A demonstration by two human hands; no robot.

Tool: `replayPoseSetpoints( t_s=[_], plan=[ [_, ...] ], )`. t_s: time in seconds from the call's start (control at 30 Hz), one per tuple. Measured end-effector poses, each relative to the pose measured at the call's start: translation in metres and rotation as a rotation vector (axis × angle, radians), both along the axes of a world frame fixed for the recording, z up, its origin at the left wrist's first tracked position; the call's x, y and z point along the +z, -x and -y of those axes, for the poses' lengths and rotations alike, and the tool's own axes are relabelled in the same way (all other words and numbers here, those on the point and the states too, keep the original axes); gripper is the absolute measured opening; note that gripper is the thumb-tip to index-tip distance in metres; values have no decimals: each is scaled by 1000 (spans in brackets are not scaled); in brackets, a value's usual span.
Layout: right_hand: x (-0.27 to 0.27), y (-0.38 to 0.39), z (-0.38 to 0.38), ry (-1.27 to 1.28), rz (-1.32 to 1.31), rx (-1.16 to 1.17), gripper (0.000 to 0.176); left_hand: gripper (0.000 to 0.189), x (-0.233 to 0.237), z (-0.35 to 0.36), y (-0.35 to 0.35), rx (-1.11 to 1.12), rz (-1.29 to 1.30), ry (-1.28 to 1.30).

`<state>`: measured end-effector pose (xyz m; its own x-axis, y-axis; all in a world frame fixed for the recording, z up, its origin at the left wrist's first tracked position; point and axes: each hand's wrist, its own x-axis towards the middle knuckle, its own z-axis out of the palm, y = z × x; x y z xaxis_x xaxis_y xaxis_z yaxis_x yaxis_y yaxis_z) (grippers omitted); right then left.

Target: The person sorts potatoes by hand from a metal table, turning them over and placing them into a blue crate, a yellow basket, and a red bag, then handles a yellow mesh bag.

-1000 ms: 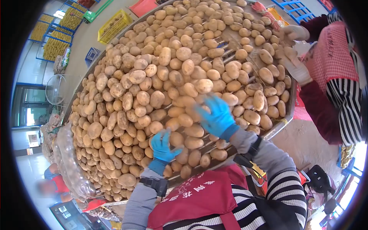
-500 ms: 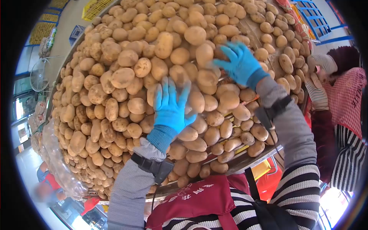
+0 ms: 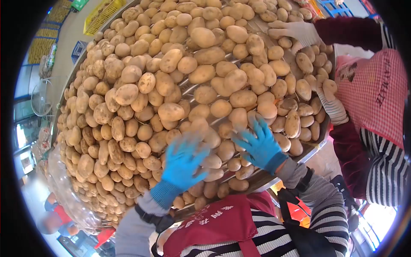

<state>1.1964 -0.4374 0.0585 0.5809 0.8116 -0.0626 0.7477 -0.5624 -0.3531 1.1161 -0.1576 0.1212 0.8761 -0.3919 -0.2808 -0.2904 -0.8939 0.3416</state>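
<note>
Brown potatoes lie heaped over a wide metal sorting table. Low in the heap, my left hand, in a blue glove, rests over potatoes near the front edge; its fingers are spread but blurred. To its right, my right hand, also blue-gloved, has its fingers apart and touches potatoes at the near side. Neither hand is closed round a potato. Between and above the hands, bare metal slats show through gaps among the potatoes.
At the right, a co-worker in a red checked apron reaches over the table with white-gloved hands. A yellow crate stands beyond the far left edge. Clear plastic sheeting hangs at the left. Another person is at the lower left.
Both my hands have moved down toward my body, the right one farther. Potatoes in the middle have shifted, uncovering slats. The co-worker's arm now reaches over the far right of the table.
</note>
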Motion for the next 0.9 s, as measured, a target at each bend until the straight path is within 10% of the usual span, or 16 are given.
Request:
replayPoseSetpoints(
  t_s=[0.17,0.47,0.77,0.9],
  plan=[
    [-56,6,3,12,174,-28,90,89,-25,-33,59,329,98,-122],
    [-30,-87,-10,18,343,-6,95,71,-68,11,-11,11,396,159],
    [13,-196,-54,393,406,-432,81,86,-73,88,-81,508,397,251],
    [18,-182,-94,26,358,-75,55,75,-68,63,-19,4,156,270]
  ],
)
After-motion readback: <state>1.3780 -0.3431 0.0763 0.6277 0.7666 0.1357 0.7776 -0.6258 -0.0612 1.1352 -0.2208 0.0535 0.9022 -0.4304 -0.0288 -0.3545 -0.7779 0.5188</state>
